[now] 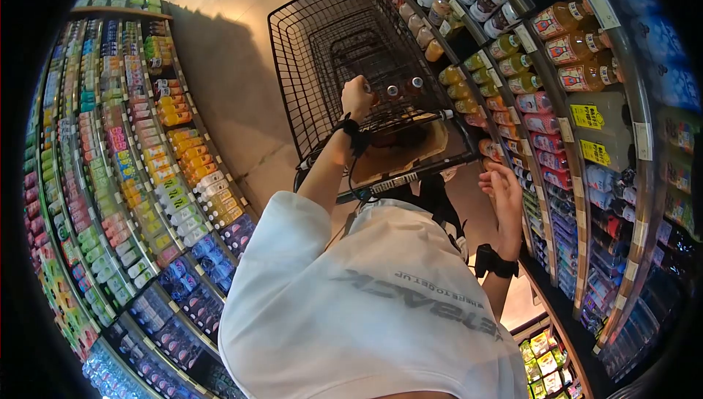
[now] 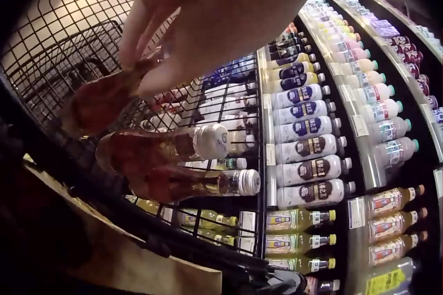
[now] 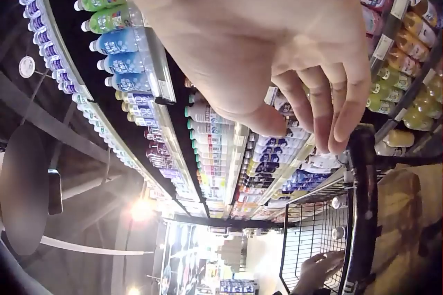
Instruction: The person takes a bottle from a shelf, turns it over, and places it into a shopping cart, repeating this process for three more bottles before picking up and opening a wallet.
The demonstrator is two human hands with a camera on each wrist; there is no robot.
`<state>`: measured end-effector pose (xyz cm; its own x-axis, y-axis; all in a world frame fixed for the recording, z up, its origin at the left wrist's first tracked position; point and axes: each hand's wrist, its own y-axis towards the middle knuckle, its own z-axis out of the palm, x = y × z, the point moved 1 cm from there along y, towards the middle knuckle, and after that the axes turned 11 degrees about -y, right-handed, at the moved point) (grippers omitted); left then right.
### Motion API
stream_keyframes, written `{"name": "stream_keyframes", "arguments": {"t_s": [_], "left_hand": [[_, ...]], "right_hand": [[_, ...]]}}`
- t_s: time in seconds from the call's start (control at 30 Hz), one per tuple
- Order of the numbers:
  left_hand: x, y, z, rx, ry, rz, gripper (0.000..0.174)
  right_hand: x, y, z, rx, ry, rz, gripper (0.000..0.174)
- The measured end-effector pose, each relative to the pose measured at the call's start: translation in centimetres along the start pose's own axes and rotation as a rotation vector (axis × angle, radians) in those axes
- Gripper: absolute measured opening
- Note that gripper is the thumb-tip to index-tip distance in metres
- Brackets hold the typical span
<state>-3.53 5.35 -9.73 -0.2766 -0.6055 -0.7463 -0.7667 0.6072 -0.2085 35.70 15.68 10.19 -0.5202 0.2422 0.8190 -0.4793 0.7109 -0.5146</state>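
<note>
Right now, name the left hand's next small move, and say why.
Probably release the bottle and lift the left hand clear: it seems to lie in the cart beside two white-capped bottles, with fingers pinching its neck end.

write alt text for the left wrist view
A left hand reaches into a black wire cart, its fingers pinching the top bottle of three reddish bottles lying there. Beyond the cart stand shelves packed with rows of drinks.
</note>
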Motion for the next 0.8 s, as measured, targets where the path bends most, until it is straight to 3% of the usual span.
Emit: {"name": "stream_keyframes", "arguments": {"t_s": [0.1, 0.2, 0.3, 0.73, 0.8], "left_hand": [[-0.5, -0.4, -0.1, 0.049, 0.018, -0.061, 0.023], [1.3, 0.3, 0.6, 0.109, 0.051, -0.053, 0.041], [1.5, 0.4, 0.9, 0.166, 0.067, -0.088, 0.032], [1.0, 0.9, 0.1, 0.353, 0.066, -0.238, 0.052], [3.4, 1.5, 0.8, 0.355, 0.031, -0.232, 0.050]], "right_hand": [[0.2, -0.1, 0.1, 0.004, 0.015, -0.010, 0.032], [0.4, -0.1, -0.1, 0.007, 0.020, -0.020, 0.032], [0.4, 0.0, -0.5, 0.016, 0.009, -0.040, 0.032], [-0.4, -1.1, -3.5, -0.028, 0.015, -0.096, 0.030], [-1.0, -1.2, -3.8, -0.037, 0.035, -0.107, 0.030]]}}
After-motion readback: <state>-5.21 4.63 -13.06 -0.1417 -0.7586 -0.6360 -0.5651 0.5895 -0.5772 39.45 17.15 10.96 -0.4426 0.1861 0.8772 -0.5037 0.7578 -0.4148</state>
